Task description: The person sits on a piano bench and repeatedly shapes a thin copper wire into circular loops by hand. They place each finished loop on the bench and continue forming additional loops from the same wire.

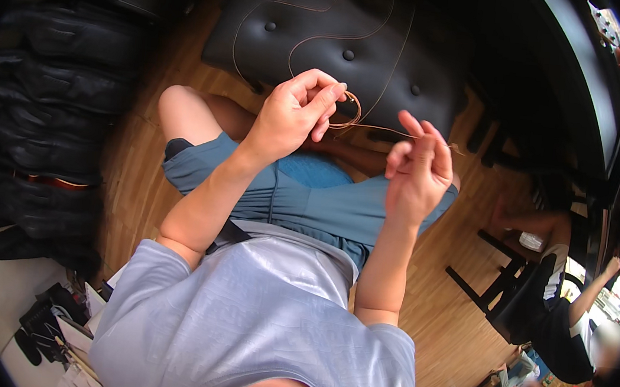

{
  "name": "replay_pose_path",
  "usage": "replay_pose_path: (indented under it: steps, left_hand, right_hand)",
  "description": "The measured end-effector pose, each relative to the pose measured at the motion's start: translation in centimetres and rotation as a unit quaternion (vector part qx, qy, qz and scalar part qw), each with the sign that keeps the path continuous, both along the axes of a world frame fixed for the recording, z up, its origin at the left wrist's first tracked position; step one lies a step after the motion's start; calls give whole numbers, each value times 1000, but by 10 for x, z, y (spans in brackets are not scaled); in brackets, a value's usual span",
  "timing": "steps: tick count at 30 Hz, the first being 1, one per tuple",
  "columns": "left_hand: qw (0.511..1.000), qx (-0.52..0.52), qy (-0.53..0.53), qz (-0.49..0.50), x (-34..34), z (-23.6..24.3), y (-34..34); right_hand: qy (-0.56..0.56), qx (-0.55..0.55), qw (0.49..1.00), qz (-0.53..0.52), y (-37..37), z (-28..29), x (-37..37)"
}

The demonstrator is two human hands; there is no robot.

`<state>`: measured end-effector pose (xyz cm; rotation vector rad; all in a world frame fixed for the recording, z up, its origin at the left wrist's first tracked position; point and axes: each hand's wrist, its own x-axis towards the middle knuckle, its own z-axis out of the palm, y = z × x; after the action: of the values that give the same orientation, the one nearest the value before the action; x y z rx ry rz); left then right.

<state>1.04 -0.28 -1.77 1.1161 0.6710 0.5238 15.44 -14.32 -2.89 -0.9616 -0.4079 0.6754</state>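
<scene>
My left hand [291, 121] pinches a small coil of thin bronze-coloured guitar string [358, 114] between thumb and forefinger, above my lap. From the coil a single length runs rightward to my right hand [420, 174]. There the thumb and forefinger close on the string, the other fingers partly curled and slightly blurred. A short end shows just past the right fingers. Beyond my hands, more thin string [340, 38] lies in loose curves across a black padded bench [442, 61] with buttons; where those lengths join the coil is hard to make out.
Black soft cases [58, 95] stand in a row at the left. A glossy black piano-like body [561, 61] rises at the right. Another person [552, 314] sits at the right beside a black stool [492, 274]. Wooden floor [452, 341] lies around me.
</scene>
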Motion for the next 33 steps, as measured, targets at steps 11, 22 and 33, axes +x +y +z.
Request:
replay_pose_path:
  steps: [11,22,33]
  left_hand:
    - [991,31,-83,-99,-6,1,1]
    - [988,-86,-64,-114,-7,5,5]
    - [988,-74,-29,-136,0,2,-3]
  right_hand:
    - [-171,-250,951,64,3,4,8]
    - [-228,-142,950,161,1,-2,5]
    - [-272,-72,947,156,9,-3,-10]
